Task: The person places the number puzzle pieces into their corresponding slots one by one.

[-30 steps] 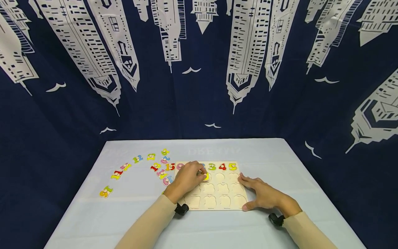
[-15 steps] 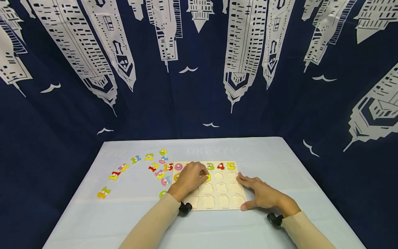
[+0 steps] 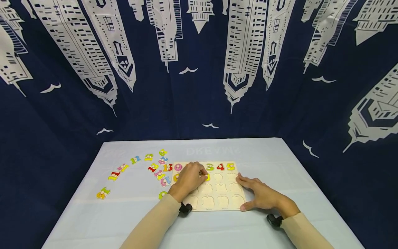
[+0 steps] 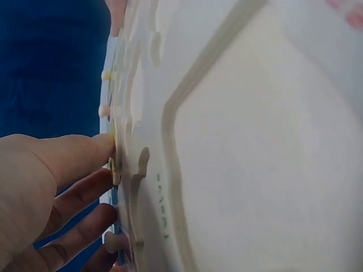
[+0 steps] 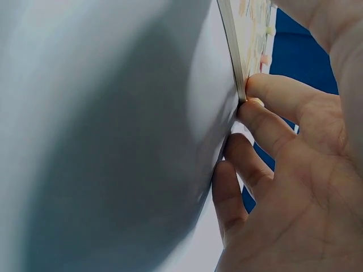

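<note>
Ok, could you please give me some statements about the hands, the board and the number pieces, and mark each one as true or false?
1. The left hand pinches a yellow piece. True.
2. The right hand touches the right edge of the board. True.
3. The right hand holds a red piece. False: it holds no piece.
4. The red 4 sits between the green 3 and the yellow 5. True.
5. Every piece is on the board. False: several loose pieces lie left of it.

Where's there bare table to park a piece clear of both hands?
Free: the table beyond the right hand, right of the board out to the table's right edge. Also the front left, between the left sleeve and the table's left edge. Crowded: just left of the board, where loose pieces cluster.
</note>
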Demonstrator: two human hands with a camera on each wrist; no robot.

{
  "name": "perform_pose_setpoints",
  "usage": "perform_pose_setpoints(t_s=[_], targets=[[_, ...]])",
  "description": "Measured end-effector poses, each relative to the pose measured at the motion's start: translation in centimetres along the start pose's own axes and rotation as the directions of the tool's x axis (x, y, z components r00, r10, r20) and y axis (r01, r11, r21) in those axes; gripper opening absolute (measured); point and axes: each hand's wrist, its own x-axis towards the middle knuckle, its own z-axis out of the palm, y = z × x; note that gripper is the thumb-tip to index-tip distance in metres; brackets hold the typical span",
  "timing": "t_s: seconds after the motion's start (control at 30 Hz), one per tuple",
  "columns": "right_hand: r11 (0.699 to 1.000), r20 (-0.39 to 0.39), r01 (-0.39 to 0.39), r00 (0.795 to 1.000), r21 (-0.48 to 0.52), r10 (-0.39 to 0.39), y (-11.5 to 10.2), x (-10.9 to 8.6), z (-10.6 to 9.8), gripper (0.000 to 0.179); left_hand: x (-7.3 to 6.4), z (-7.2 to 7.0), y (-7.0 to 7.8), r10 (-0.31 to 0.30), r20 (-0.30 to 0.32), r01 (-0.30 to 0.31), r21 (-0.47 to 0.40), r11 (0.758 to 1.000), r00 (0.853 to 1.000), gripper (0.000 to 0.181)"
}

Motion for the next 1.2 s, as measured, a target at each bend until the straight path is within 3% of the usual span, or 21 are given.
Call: perform_pose_setpoints(t_s=[0.53, 0.9, 1.03, 1.2], targets=[[1.000, 0.001, 0.012, 1.000, 0.002, -0.012, -0.3, 0.3, 0.1, 0.122, -0.2, -0.5, -0.4, -0.027, 0.003, 0.027, 0.036, 0.999, 1.000, 0.009], [1.000, -0.005, 0.024, 1.000, 0.001, -0.024, -0.3, 0.2, 0.1, 0.121, -0.4, -0.8, -0.5, -0.022, 0.043, 0.022, -0.004, 1.000, 0.999, 0.006], [1.000, -0.007, 0.023, 1.000, 0.002, -0.023, -0.2, 0.1, 0.2, 0.121, -0.9, -1.4, -0.8, -0.001, 0.070, 0.004, -0.036, 0.999, 0.998, 0.014], [1.000, -0.009, 0.023, 1.000, 0.004, -0.023, -0.2, 0.1, 0.2, 0.122, -1.7, -2.9, -1.4, 0.021, 0.041, -0.018, -0.075, 0.997, 0.999, 0.018]])
